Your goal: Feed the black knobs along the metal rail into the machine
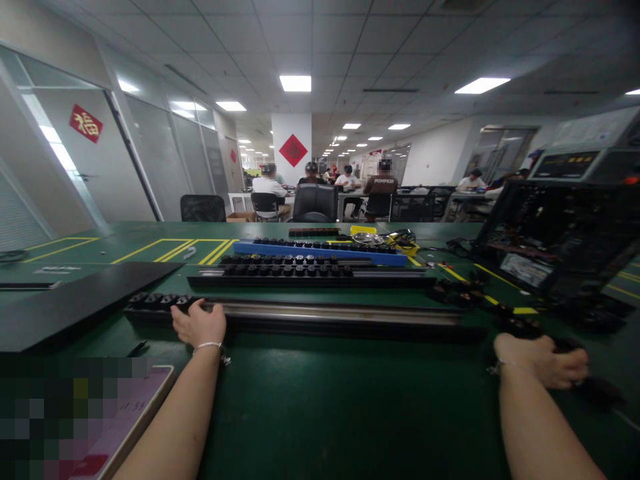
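Note:
A long black rail (340,319) with a bare metal channel lies crosswise on the green table in front of me. Several small black round-topped modules (167,301) sit in a row at its left end. My left hand (200,325) has its fingers bent around the last of these modules, against the rail. Off to the right, my right hand (543,360) curls over a dark module (570,345) among loose black pieces; motion blur softens its outline. Behind, a second black rail (310,281) carries a fuller row of similar modules (287,270).
Further back is a blue tray (320,253) holding more modules, near a yellow bin (410,249). An open black machine case (545,233) stands at the right. A dark flat panel (85,300) and a phone-like device (120,420) lie left. People (380,183) sit at far tables.

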A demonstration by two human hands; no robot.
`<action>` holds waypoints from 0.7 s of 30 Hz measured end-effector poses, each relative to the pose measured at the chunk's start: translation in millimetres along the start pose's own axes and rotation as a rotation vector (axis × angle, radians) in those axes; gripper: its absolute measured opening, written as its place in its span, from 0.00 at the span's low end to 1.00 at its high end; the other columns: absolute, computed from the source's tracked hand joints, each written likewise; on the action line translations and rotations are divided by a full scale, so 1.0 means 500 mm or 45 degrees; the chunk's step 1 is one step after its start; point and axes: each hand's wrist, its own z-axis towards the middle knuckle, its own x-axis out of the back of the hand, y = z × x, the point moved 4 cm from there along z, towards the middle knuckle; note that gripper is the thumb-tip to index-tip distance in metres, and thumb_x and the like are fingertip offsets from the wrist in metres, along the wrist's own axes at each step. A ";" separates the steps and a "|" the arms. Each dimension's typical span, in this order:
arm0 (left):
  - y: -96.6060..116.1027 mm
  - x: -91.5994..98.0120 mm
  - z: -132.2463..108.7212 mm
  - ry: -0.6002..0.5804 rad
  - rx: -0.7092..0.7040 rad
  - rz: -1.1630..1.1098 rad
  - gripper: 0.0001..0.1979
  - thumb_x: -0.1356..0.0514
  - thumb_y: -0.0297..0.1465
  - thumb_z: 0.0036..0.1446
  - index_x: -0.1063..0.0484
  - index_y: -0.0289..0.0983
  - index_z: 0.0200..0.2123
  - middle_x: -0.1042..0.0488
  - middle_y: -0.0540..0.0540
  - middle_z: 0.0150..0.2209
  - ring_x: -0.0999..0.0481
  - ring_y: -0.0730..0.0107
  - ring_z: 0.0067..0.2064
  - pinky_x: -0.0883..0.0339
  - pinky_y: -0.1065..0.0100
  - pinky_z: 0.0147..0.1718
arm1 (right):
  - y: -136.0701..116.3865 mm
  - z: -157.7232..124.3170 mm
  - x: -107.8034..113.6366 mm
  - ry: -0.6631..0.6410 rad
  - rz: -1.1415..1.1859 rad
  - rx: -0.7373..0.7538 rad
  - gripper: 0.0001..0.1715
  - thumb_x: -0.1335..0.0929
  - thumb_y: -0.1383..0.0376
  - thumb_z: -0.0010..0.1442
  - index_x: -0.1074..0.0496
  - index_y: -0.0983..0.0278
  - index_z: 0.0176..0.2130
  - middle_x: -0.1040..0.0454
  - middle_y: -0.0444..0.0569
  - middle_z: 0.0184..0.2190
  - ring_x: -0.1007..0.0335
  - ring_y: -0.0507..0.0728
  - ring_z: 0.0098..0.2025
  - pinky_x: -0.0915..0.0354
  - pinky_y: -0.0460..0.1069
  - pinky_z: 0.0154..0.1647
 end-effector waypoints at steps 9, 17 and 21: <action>-0.020 0.003 0.026 -0.013 0.028 0.040 0.19 0.45 0.38 0.49 0.28 0.40 0.45 0.48 0.40 0.62 0.50 0.44 0.62 0.50 0.46 0.55 | -0.139 -0.084 0.039 -0.019 0.188 0.591 0.25 0.40 0.64 0.49 0.29 0.67 0.46 0.35 0.58 0.52 0.44 0.64 0.55 0.48 0.58 0.55; -0.030 0.001 0.043 0.007 0.029 0.018 0.19 0.46 0.38 0.49 0.26 0.43 0.44 0.43 0.43 0.60 0.48 0.44 0.61 0.49 0.47 0.55 | -0.203 -0.161 0.014 -0.403 0.042 0.921 0.21 0.43 0.63 0.53 0.25 0.61 0.37 0.26 0.49 0.44 0.37 0.60 0.50 0.47 0.57 0.52; -0.031 0.000 0.045 0.025 0.034 -0.014 0.19 0.45 0.37 0.49 0.26 0.43 0.44 0.41 0.43 0.58 0.46 0.45 0.60 0.47 0.48 0.55 | -0.202 -0.158 0.018 -0.432 0.009 0.939 0.22 0.44 0.63 0.53 0.25 0.62 0.37 0.25 0.49 0.43 0.34 0.59 0.47 0.46 0.55 0.50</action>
